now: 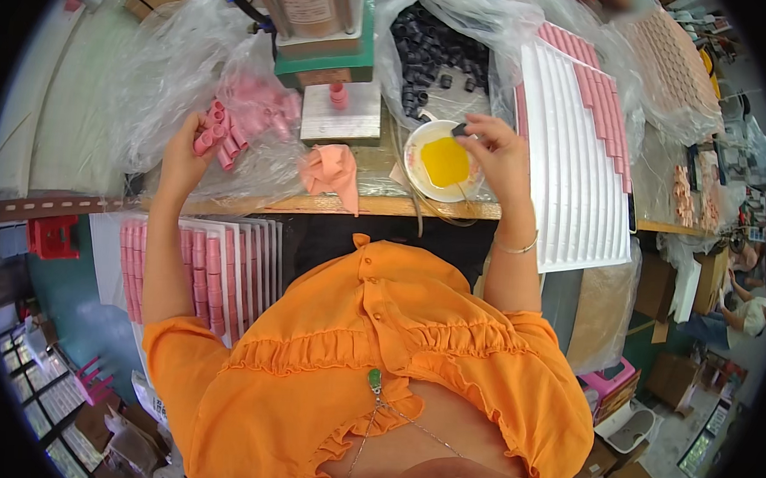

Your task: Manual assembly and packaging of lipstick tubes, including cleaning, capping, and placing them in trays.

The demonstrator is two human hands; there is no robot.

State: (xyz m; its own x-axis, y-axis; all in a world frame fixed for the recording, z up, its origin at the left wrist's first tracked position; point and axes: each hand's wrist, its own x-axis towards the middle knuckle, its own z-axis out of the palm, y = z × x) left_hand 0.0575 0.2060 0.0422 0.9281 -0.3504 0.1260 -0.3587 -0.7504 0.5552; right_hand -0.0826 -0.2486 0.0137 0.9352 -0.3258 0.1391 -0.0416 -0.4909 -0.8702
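Observation:
My left hand (184, 152) is closed around a bunch of short pink tubes (220, 133), beside a plastic bag (273, 106) of more pink pieces. Between thumb and fingers, my right hand (501, 152) pinches a small black plastic fitting (459, 130) at the rim of a white bowl (416, 148). Something flat and yellow (444, 162), a wet pad or a liquid, lies in that bowl. One pink tube (338, 95) stands upright on the metal block (340, 124) beneath a green press (325, 64).
Behind the bowl lies a heap of black fittings (425, 49) in clear plastic. A white ridged tray (562, 161), partly filled with pink tubes, stands at the right. A peach cloth (330, 170) hangs at the table edge (376, 208). Below left stand trays of pink tubes (206, 274).

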